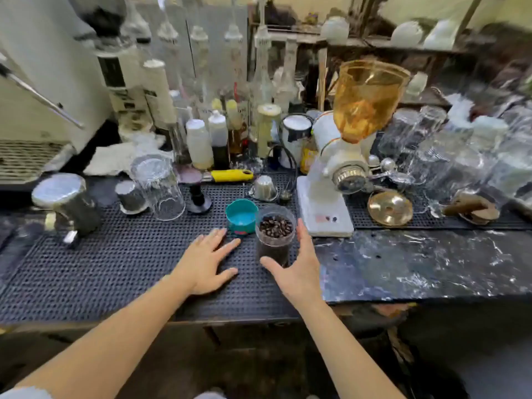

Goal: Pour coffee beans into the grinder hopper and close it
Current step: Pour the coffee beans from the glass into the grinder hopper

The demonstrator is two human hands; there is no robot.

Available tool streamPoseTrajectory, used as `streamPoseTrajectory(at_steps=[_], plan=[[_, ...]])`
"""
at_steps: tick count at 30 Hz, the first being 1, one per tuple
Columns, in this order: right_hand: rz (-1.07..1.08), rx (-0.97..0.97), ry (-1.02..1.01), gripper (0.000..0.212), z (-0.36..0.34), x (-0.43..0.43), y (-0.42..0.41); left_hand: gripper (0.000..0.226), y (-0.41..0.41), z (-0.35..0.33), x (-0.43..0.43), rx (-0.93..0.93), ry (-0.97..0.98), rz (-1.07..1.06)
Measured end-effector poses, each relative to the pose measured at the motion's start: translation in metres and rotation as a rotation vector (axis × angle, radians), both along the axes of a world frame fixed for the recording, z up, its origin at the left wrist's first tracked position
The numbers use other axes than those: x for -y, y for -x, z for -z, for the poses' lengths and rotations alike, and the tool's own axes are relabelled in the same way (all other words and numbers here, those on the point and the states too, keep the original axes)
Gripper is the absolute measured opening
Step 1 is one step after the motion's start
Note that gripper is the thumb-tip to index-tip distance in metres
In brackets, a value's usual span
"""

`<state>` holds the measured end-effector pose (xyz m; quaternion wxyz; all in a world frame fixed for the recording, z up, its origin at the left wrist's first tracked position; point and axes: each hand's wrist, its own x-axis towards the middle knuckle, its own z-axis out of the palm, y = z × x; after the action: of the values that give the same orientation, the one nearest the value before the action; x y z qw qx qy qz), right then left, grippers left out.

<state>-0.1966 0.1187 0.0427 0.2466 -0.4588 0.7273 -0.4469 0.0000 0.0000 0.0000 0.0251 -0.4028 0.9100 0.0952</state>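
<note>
A clear jar of coffee beans stands open on the black rubber mat, its teal lid lying upside down just behind and to its left. My right hand is open and curved around the jar's right side, thumb in front, not clearly touching it. My left hand rests flat and open on the mat left of the jar. The white grinder stands behind and to the right, with its amber hopper uncovered. The amber hopper lid lies on the mat to the grinder's right.
Upturned glasses, a steel tamper-like cylinder and a small cup stand on the mat at left. Bottles and squeeze bottles line the back. Several clear glasses crowd the right. A dark marble counter lies at front right.
</note>
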Motion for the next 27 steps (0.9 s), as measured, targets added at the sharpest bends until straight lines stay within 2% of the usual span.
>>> streamPoseTrajectory(at_steps=[3,7,12,14,16,18,21,23,25,27], plan=[[0.108,0.048,-0.048,0.107,-0.007,0.014,-0.020,0.073,-0.011,0.007,-0.001,0.022,0.050,0.045],[0.233,0.056,-0.053,0.099,-0.007,0.018,-0.029,0.073,-0.005,0.001,0.000,0.058,0.028,0.058],[0.371,0.011,-0.008,0.080,-0.016,0.010,-0.033,0.078,0.023,-0.030,0.006,0.346,-0.077,0.074],[0.465,0.004,0.059,0.072,-0.028,0.004,-0.025,0.068,0.038,-0.049,0.015,0.428,-0.122,0.145],[0.552,-0.016,0.117,0.073,-0.043,-0.004,-0.009,0.045,0.055,-0.073,0.031,0.417,-0.193,0.251],[0.637,-0.060,0.157,0.082,-0.058,-0.012,0.014,0.033,0.074,-0.099,0.046,0.255,-0.313,0.330],[0.723,-0.130,0.247,0.087,-0.083,-0.019,0.051,0.030,0.116,-0.146,0.060,-0.229,-0.382,0.306],[0.753,-0.157,0.285,0.086,-0.098,-0.018,0.073,0.047,0.149,-0.175,0.067,-0.535,-0.399,0.214],[0.754,-0.174,0.329,0.085,-0.114,-0.012,0.096,0.078,0.181,-0.200,0.069,-0.673,-0.423,0.174],[0.735,-0.207,0.356,0.085,-0.132,-0.003,0.117,0.090,0.207,-0.212,0.068,-0.762,-0.447,0.152]])
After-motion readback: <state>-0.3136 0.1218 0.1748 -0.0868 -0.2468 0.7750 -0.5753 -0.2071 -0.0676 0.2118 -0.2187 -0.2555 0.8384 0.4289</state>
